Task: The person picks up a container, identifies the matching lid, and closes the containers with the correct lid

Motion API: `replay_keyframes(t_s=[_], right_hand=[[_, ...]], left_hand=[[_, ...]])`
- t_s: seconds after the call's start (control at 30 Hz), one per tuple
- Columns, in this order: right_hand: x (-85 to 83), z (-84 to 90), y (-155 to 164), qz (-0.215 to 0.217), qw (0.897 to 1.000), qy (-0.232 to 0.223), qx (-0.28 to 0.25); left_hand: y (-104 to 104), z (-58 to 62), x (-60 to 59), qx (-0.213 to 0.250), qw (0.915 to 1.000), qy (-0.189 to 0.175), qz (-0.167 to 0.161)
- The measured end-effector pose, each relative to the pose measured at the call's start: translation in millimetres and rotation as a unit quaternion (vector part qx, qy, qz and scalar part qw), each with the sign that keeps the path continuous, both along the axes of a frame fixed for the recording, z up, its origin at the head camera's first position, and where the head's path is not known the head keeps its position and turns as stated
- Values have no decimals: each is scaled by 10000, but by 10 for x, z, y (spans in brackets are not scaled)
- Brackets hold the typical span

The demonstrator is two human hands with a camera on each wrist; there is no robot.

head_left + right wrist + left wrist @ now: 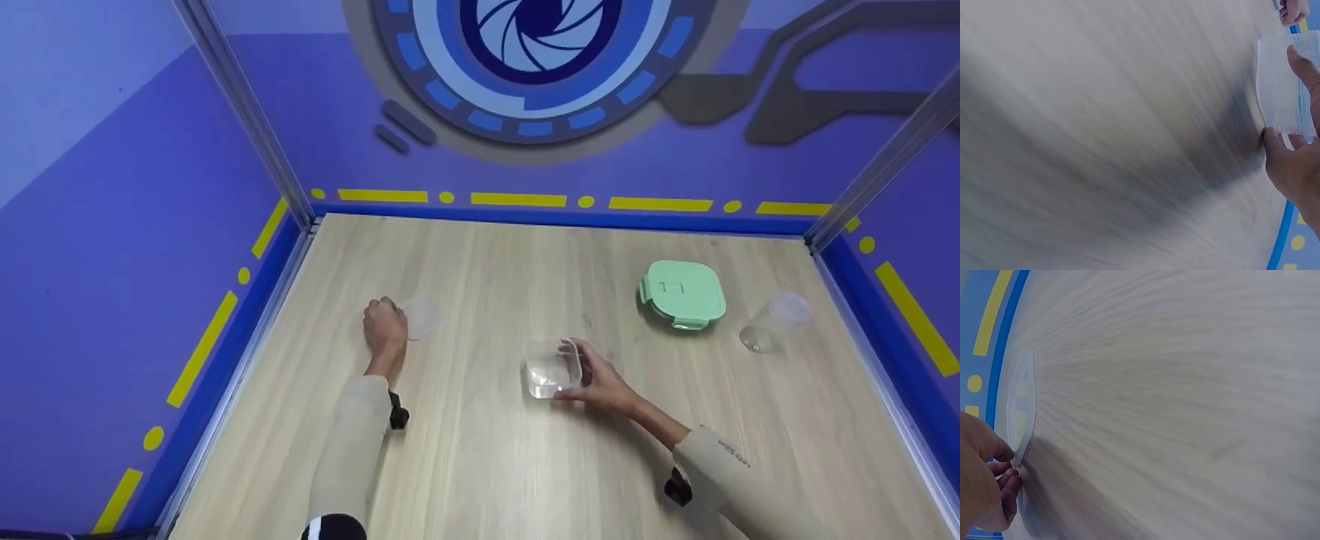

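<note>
Gripping a clear square plastic container (551,367) by its right rim, my right hand (604,382) steadies it near the middle of the wooden counter (487,465), thumb at the near corner and fingers (1304,64) curled over the far edge, as the right wrist view shows. The container (1283,84) stands upright on the counter, open at the top. Over on the left side of the counter, my left hand (385,326) pinches the edge of a small clear plastic cup (421,315) that lies on its side with its mouth turned away from the hand. From the left wrist camera, my left hand (982,478) has thumb and fingertips closed on the rim of the cup (1021,410), which touches the counter there. Well apart from both hands, a mint-green snap-lock lid (682,294) lies flat toward the right rear of the counter. Just beyond it, near the right wall, a second clear plastic cup (774,321) lies tilted on its side. Both beige sleeves (345,450) reach in from the near edge. Purple walls with yellow dashes (517,199) enclose the counter.
</note>
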State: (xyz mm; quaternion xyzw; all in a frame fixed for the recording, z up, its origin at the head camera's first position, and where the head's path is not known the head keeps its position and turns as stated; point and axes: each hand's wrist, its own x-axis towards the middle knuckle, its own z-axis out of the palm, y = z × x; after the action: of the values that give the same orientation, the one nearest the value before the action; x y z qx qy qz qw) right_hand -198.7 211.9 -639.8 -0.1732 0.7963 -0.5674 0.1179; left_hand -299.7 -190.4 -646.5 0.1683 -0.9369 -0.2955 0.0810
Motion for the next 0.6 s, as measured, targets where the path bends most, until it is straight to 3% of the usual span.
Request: replay_keyframes(t_s=[0.27,0.33,0.37,0.43,0.53,0.6], right_hand=[[-11,-6,-8,41,10000,36,34],[-6,9,-6,5,9999,-10,121],[-5,11,-6,-21,9999,-48,153],[-3,16,-5,-67,9997,-111,216],[2,10,-2,-103,9996,-145,230],[5,1,-1,-107,9996,-140,199]], left_hand=[[-5,124,62,843,9960,-61,301],[-8,186,65,1337,9899,-170,438],[-16,213,62,1753,9830,-264,472],[-31,266,68,2729,9593,-458,556],[-55,312,79,4287,8977,-740,700],[-54,348,109,4956,8608,-846,793]])
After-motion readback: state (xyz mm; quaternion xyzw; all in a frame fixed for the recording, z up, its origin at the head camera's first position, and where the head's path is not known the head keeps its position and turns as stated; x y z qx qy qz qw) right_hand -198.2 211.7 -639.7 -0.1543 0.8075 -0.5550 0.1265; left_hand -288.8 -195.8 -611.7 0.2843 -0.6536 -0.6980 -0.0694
